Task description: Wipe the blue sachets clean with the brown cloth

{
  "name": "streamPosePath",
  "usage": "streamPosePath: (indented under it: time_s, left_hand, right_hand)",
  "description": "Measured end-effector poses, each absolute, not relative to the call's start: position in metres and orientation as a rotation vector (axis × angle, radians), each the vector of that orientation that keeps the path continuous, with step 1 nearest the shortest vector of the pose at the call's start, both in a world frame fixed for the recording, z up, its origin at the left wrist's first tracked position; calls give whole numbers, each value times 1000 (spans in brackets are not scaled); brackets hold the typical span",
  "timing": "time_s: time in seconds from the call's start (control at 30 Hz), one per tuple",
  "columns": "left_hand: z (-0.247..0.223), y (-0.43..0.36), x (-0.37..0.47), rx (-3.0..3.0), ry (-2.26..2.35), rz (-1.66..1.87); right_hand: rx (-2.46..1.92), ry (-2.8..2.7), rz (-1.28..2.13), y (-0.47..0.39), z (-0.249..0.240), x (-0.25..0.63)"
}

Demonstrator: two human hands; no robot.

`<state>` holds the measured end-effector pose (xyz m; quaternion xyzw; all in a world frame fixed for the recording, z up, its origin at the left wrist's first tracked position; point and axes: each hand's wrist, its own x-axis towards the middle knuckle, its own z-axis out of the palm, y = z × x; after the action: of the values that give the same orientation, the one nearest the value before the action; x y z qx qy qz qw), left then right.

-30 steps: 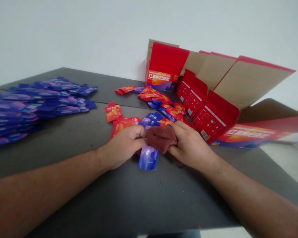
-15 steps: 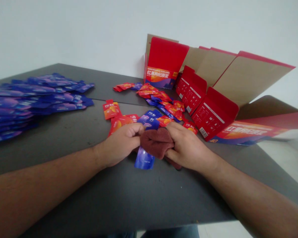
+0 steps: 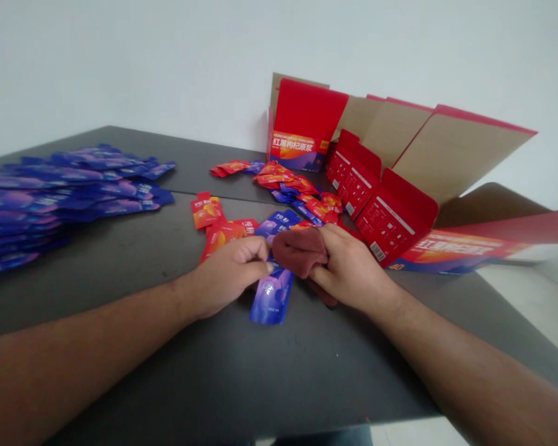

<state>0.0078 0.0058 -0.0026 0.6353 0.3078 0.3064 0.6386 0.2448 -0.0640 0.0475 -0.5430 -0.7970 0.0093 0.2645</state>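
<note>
A brown cloth (image 3: 300, 251) is bunched in my right hand (image 3: 353, 269), whose fingers are wrapped round it. My left hand (image 3: 230, 275) is closed, thumb against forefinger, at the upper left edge of a blue-purple pouch (image 3: 272, 297). That pouch lies on the grey table, its upper part hidden by the cloth and my fingers. Red-orange pouches (image 3: 223, 235) and more blue pouches (image 3: 279, 220) lie just behind my hands.
Many blue pouches (image 3: 74, 186) are heaped at the left of the table (image 3: 167, 384). Open red cartons (image 3: 395, 214) with raised flaps stand at the right and back. Mixed red and blue pouches (image 3: 297, 186) lie in front of them.
The cloth and my right hand have shifted slightly away from my left hand, uncovering more of the blue pouch. The view has tilted up a little.
</note>
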Motion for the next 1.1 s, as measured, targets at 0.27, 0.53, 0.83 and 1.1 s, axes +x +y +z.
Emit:
streamPosePath:
  time_s: [0.27,0.53,0.83,1.1]
  left_hand:
    - [0,4,8,1424,726,660]
    - [-1,4,8,1433,706,658]
    - [-5,6,6,1446,720,674]
    - [-9,8,5,1436,729,701]
  right_hand:
    - [-1400,-2272,108,-66,48,244]
    - [-1437,-2271,139,-66,49,243]
    - [-1497,-2219,72,-64,48,245]
    - [-1509,-2183,44,-64,48,246]
